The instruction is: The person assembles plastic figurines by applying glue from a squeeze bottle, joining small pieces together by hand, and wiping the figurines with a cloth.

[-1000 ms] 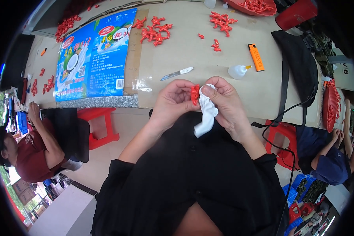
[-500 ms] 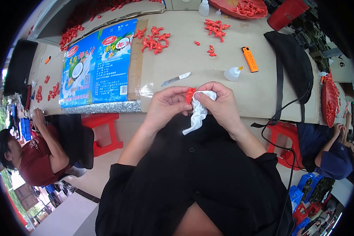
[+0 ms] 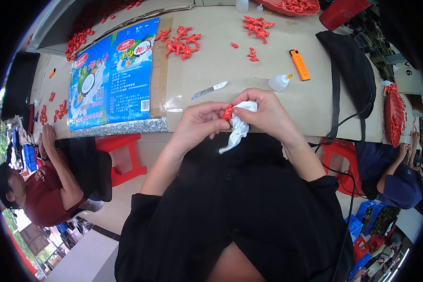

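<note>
Pinching glossy red piece (image 3: 227, 113), crumpled cloth (image 3: 239, 129)

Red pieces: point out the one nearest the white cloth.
The red piece in the left hand, close beside the white cloth; the others lie farther away.

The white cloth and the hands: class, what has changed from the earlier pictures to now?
The right hand has moved in, its fingers now further left over the top of the red piece; the white cloth's tail hangs slightly further left. Nothing was let go: the left hand still holds the red piece, the right the cloth. Blade, white bottle and orange lighter stayed put.
</note>
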{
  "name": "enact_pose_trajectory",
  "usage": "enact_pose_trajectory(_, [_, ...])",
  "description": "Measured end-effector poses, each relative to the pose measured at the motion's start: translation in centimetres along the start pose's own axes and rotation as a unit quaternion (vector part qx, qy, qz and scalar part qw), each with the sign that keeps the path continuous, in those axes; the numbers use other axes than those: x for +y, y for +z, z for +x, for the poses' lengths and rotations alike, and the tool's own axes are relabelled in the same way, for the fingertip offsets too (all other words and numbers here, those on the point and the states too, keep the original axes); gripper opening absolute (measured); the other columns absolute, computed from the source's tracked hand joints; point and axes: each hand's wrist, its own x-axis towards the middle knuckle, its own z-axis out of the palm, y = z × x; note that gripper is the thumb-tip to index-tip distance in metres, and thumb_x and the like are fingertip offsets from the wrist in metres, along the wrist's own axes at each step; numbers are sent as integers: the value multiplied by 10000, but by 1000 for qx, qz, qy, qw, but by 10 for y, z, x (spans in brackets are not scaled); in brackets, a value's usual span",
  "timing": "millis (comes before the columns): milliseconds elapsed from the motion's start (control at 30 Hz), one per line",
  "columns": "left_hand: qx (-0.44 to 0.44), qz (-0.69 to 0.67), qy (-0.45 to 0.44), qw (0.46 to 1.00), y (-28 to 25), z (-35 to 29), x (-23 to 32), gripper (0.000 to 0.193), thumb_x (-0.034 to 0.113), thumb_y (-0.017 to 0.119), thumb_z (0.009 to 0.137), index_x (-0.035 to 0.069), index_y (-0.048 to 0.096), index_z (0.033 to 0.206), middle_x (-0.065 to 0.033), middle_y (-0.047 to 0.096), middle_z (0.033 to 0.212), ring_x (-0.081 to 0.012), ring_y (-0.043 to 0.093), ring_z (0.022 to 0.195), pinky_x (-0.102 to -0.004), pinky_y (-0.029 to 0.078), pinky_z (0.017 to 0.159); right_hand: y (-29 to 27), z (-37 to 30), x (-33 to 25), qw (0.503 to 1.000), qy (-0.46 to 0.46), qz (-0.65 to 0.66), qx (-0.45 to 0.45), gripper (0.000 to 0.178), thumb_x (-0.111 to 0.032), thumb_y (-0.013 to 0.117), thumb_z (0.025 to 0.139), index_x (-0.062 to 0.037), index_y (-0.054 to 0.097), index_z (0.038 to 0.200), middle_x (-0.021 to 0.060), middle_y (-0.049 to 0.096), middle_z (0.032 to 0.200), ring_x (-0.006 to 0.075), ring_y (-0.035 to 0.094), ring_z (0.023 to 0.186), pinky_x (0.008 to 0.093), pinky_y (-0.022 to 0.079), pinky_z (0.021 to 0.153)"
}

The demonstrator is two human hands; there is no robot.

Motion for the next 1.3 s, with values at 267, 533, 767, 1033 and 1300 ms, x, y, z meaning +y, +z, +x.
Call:
enact_pose_trajectory(267, [-33, -34, -10, 999, -3, 2, 1, 291, 10, 581, 760, -33, 538, 1044, -67, 593, 809, -71, 516, 555, -171, 413, 449, 9, -1, 2, 999, -35, -28, -6, 141, -24, 583, 726, 8, 552, 860, 23, 578, 750, 53, 529, 666, 193, 438, 592])
enact_pose_trajectory(533, [-28, -114, 18, 993, -7, 2, 1, 270, 20, 533, 793, -26, 530, 1059, -84, 579, 869, -88, 500, 529, -184, 408, 452, 1, -7, 4, 998, 13, 67, -12, 132, -40, 605, 721, 4, 564, 839, 26, 580, 736, 64, 541, 676, 209, 443, 601])
enact_pose_trajectory(767, [-20, -83, 13, 996, -7, 1, 0, 283, 37, 569, 778, -10, 540, 1055, -43, 578, 808, -64, 482, 547, -170, 385, 457, 2, -12, -5, 993, 0, 121, 8, 154, -56, 612, 742, -1, 545, 870, 21, 573, 754, 60, 544, 678, 200, 445, 603])
enact_pose_trajectory(1033, [-14, -22, -20, 999, -3, 0, 6, 303, 72, 623, 753, 7, 559, 1042, 0, 606, 793, -24, 480, 581, -147, 358, 489, 4, -7, -5, 998, 24, 50, 27, 139, -71, 631, 720, 3, 554, 810, 22, 574, 711, 52, 539, 642, 195, 444, 552])
enact_pose_trajectory(1300, [-18, -24, -36, 999, -4, 1, 8, 307, 73, 630, 747, 1, 559, 1037, -10, 611, 804, -19, 486, 596, -142, 355, 485, 5, -2, 3, 995, 35, 90, 17, 111, -43, 619, 705, 23, 558, 771, 42, 577, 680, 57, 531, 607, 200, 442, 541])
